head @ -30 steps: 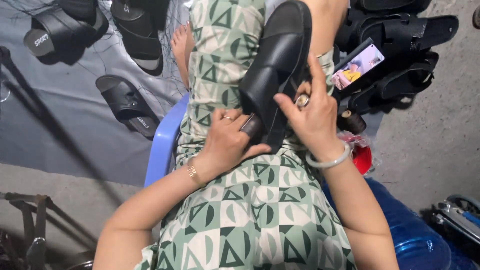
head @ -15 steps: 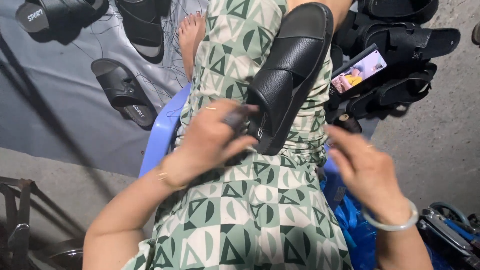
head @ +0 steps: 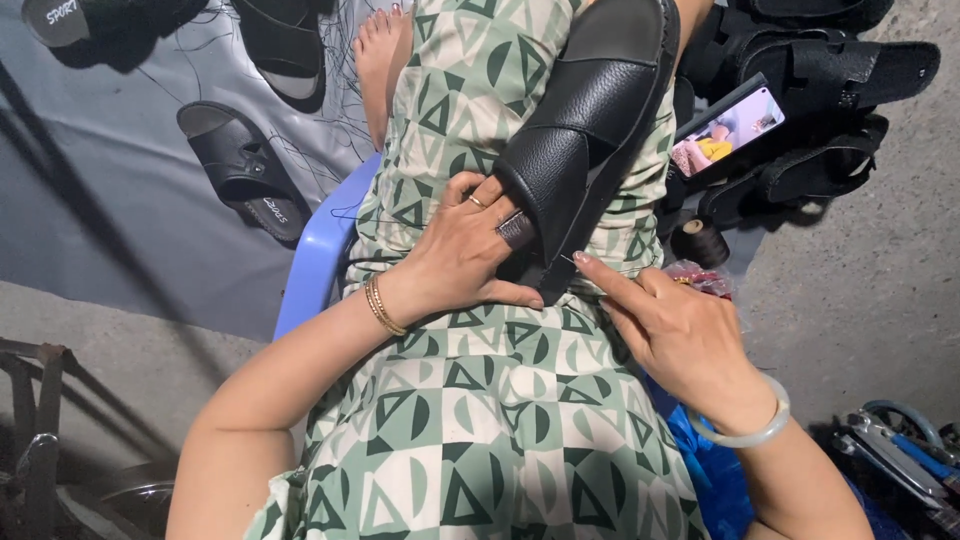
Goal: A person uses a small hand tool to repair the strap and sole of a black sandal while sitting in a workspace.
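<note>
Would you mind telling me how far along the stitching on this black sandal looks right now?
Done: the black sandal on the lap already has its straps and sole together. In hand: the left hand steadies its end while the right hand pinches what looks like a thin needle at the sole's edge. How much of the seam is sewn cannot be seen. Left: other sandals lie on the grey sheet.

Black sandal (head: 590, 130): grained, matt leather-like straps, smooth sole edge. Dress (head: 500, 420): soft printed cloth, matt. Bangle (head: 745, 430): pale, glossy, glass-like. Bracelets (head: 380, 305): thin shiny gold metal. Stool (head: 320, 260): smooth lilac plastic. Ground sheet (head: 120, 200): grey, faintly sheened. Floor (head: 850, 300): rough concrete. Phone (head: 728, 130): glossy screen.
</note>
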